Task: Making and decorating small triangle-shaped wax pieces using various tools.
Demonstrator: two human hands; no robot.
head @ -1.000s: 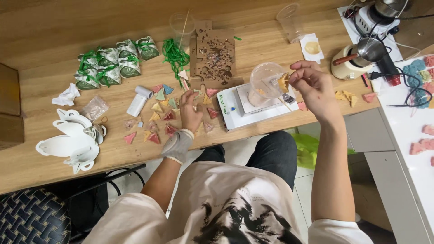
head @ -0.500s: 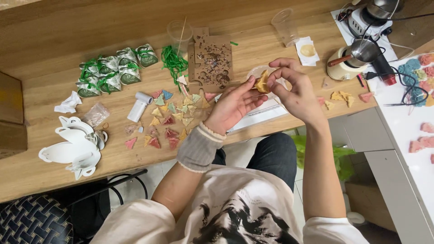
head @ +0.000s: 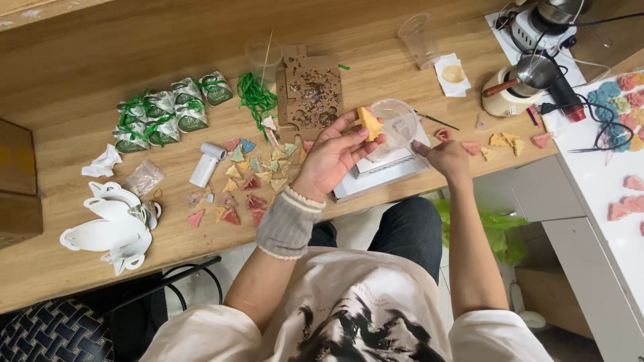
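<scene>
My left hand point(head: 333, 155) is raised over the wooden table point(head: 100, 281) and pinches a yellow triangular piece point(head: 369, 123) between thumb and fingers. Right behind it a clear plastic cup point(head: 397, 124) lies tilted on a flat white device point(head: 376, 173) at the table edge. My right hand point(head: 444, 154) rests low beside that device, fingers loosely curled, holding nothing that I can see. A scatter of small coloured triangles point(head: 249, 181) lies left of my left hand.
Green-ribboned wrapped packets point(head: 168, 110) and green string point(head: 256, 99) lie at the back left. White swan-shaped cutouts point(head: 111, 224) sit at the left. A brown cardboard tray point(head: 312, 92), two clear cups point(head: 419, 40), a small pot point(head: 515, 86) and more triangles point(head: 510, 141) are at the right.
My left hand rose from the triangle pile and took the yellow piece from my right hand. The right hand let go and dropped to the table edge; the cup now lies on the white device.
</scene>
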